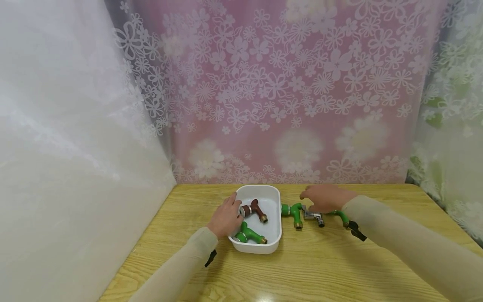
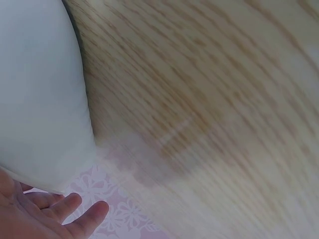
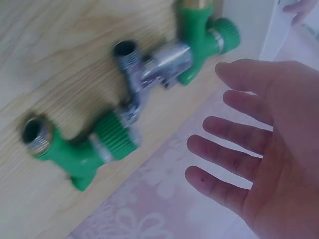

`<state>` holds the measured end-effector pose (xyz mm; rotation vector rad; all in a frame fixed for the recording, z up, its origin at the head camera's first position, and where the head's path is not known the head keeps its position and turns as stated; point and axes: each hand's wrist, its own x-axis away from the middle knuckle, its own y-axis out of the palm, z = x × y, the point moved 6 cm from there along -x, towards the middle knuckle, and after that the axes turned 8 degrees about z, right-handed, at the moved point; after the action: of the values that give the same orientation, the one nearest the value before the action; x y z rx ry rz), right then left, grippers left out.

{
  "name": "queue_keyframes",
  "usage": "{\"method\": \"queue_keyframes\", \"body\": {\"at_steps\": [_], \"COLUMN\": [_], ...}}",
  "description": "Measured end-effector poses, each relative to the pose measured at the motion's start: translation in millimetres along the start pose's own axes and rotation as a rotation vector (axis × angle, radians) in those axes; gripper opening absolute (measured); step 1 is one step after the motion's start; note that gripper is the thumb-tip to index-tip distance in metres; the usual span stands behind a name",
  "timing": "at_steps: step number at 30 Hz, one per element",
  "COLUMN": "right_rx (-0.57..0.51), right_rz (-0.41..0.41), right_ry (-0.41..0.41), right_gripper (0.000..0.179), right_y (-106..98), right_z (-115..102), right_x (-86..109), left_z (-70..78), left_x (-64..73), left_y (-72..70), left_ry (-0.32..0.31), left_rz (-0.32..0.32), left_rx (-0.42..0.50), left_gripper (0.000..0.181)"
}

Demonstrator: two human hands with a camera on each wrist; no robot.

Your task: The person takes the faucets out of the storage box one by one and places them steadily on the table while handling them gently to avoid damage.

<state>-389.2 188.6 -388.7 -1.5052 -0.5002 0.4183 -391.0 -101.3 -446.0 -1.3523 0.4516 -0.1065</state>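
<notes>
My left hand (image 1: 225, 218) rests at the left rim of a white plastic basin (image 1: 256, 248), its fingers loosely extended in the left wrist view. Inside the basin lie a brown tap (image 1: 255, 207) and a green tap (image 1: 250, 235) with brass threaded ends. My right hand (image 1: 326, 198) hovers over the row of taps to the right, fingers spread and holding nothing. Below it are a chrome tap (image 3: 164, 64) and a green tap with a ribbed knob (image 3: 75, 157), partly hidden by the hand in the head view. Another green tap (image 1: 296, 213) lies against the basin's right side.
Everything stands on a wood-grain table (image 1: 234, 277). A pink flowered curtain (image 1: 286, 105) hangs behind its far edge, with a white sheet (image 1: 75, 147) along the left and a pale flowered curtain (image 1: 453, 126) at the right. Black straps circle both wrists.
</notes>
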Motion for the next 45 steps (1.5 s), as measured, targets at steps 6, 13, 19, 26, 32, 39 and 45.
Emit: {"method": "queue_keyframes", "body": {"at_steps": [6, 13, 19, 26, 32, 39, 45], "right_rx": [-0.013, -0.033, -0.050, -0.045, -0.047, -0.063, -0.085], "right_rz": [0.009, 0.022, -0.005, -0.033, -0.072, -0.109, -0.130], "right_ry": [-0.038, -0.086, -0.099, -0.109, -0.111, -0.115, -0.113], "right_gripper": [0.042, 0.043, 0.040, 0.041, 0.044, 0.040, 0.043], "right_y": [-10.0, -13.6, -12.9, -12.7, -7.1, -1.6, 2.3], "right_z": [-26.1, -52.6, -72.7, -91.6, -99.3, -106.4, -114.1], "right_x": [-14.2, -35.6, -57.2, -78.8, -98.8, -117.8, -128.2], "left_z": [-1.1, 0.0, -1.5, -1.1, -1.4, -1.0, -1.6], "left_x": [0.7, 1.1, 0.3, 1.2, -0.6, -0.9, -0.5], "left_y": [-1.8, -2.6, -1.5, -2.4, -0.3, -1.4, -0.4], "left_ry": [0.000, -0.006, -0.017, -0.027, -0.017, -0.002, -0.007], "left_rz": [0.005, -0.001, 0.000, -0.007, 0.011, 0.031, 0.025], "left_rx": [-0.001, 0.010, 0.016, 0.024, 0.007, 0.012, 0.011], "left_gripper": [0.048, 0.048, 0.048, 0.048, 0.048, 0.047, 0.047]}}
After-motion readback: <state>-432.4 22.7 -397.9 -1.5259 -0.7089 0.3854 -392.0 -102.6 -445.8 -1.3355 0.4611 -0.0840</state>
